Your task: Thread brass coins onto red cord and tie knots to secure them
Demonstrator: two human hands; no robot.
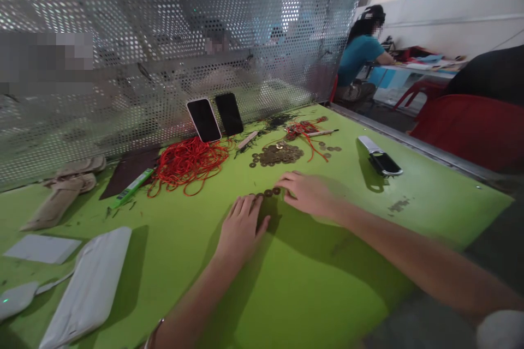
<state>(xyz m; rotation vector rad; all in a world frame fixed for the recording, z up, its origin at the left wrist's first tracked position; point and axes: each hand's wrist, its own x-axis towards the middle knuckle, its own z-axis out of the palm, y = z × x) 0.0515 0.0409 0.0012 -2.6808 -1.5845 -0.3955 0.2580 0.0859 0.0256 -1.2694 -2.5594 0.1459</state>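
Bronze-brown, round, coin-like discs (268, 193) lie in a short row between my 2 hands on the smooth lime-green tabletop (311, 294). My left hand (241, 226) rests palm down, fingers close together, thumb standing wide of them, its fingertips covering the row's left end. My right hand (305, 193) is bent at the row's right end, fingers curled and gap narrow; I cannot tell whether they pinch a disc. Just beyond lies a flat, overlapping heap of matching dull discs (282, 154), with a loose, springy tangle of thin red cord (190, 164) to its left and a smaller, knotted red bundle (301, 130) behind it on the right. 2 dark-screened, slab-shaped phones (204, 120) lean against the grey perforated metal screen (164, 73), which walls off the far side. A puffy white rectangular case (92, 283) lies left of my left forearm; a silver-and-black looped object (380, 159) sits well beyond my right forearm.
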